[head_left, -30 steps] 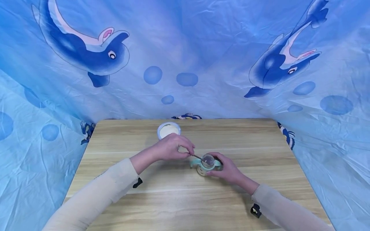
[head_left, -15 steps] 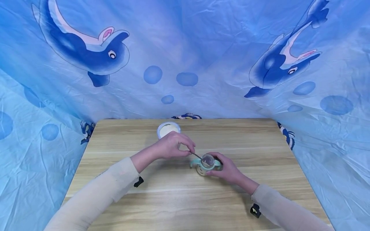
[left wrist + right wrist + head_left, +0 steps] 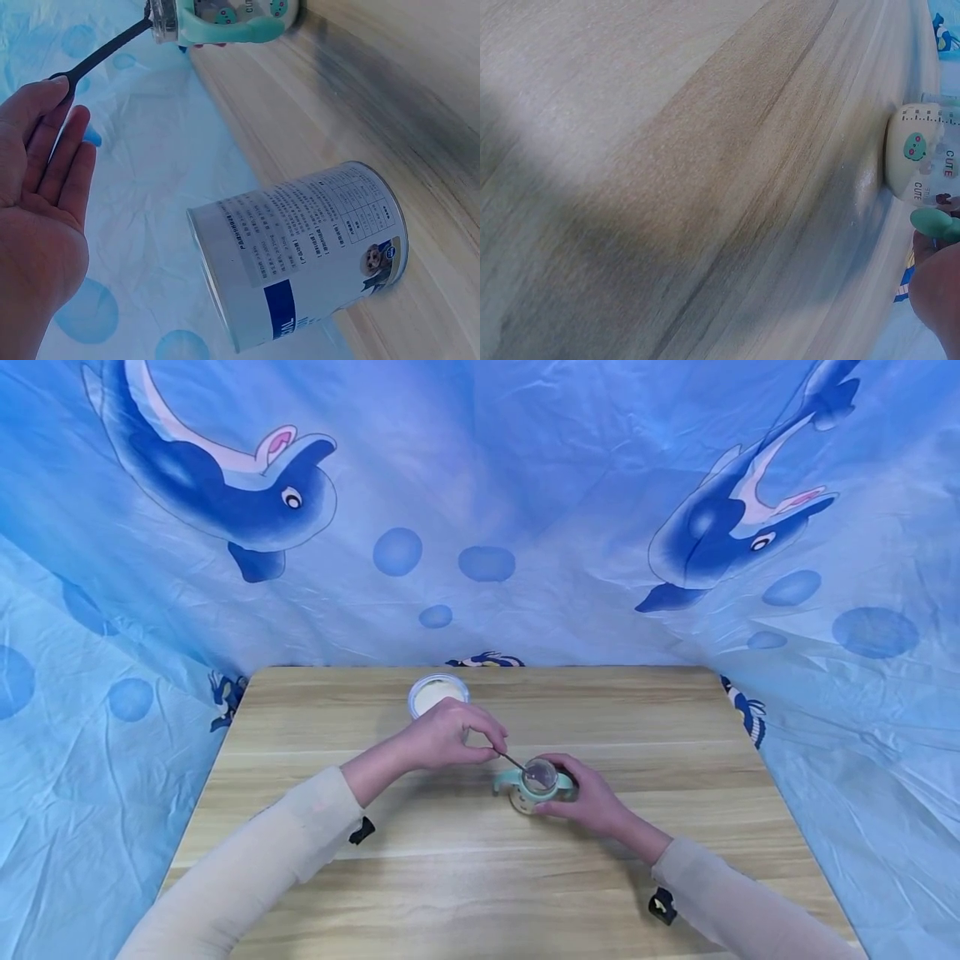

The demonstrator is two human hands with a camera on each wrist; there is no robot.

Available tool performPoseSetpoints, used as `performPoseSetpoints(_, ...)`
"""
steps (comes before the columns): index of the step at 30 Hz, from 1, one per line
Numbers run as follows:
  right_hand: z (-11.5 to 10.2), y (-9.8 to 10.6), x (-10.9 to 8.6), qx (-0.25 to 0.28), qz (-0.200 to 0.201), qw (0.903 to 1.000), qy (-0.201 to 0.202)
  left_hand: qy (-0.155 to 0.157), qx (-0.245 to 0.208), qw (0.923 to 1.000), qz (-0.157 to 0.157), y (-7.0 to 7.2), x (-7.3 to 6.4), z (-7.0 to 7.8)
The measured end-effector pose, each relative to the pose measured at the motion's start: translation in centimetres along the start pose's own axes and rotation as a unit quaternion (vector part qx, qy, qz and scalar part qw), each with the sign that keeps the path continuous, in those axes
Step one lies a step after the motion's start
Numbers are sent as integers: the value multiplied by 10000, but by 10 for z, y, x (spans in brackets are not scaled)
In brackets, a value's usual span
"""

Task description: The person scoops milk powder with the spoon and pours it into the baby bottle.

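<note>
My left hand point(image 3: 453, 735) pinches a thin dark-handled spoon point(image 3: 512, 761) between thumb and fingers. In the left wrist view the spoon point(image 3: 109, 52) slants into the open mouth of a clear baby bottle point(image 3: 244, 9); its far end is hidden there. My right hand point(image 3: 588, 793) grips the baby bottle point(image 3: 540, 776) from the right, beside one of its mint-green handles. Printed cartoon faces and measuring marks show on the bottle point(image 3: 922, 161) in the right wrist view, and something pale fills its lower part. The right hand point(image 3: 941, 296) shows only partly there.
Behind my left hand stands an open white tin point(image 3: 438, 693) with pale contents; the left wrist view shows its printed label point(image 3: 300, 247). A wood-grain table point(image 3: 465, 877) lies beneath. Blue cloth point(image 3: 480, 485) with printed dolphins hangs around the table.
The spoon's handle has tilted a little steeper at the bottle's mouth, and my left hand has shifted slightly upward. My right hand and the bottle stay where they were.
</note>
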State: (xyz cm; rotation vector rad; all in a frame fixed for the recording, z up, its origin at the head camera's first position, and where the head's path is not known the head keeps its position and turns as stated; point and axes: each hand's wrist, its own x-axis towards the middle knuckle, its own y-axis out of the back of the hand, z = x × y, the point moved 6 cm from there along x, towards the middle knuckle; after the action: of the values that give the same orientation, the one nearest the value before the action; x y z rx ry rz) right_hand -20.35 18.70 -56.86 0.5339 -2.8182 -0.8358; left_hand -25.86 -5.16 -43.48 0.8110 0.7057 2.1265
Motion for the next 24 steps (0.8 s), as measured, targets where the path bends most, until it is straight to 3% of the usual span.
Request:
performPoseSetpoints(14, 0, -1, 1, 29, 43, 10000, 29, 411, -274, 9986, 179, 3, 0, -3)
performPoseSetpoints(21, -2, -1, 1, -53, 45, 9999, 157, 1190, -766, 9895, 305, 2, 0, -14)
performPoseSetpoints(24, -2, 0, 1, -75, 36, 9999, 131, 1340, -820, 9870, 354, 3, 0, -15)
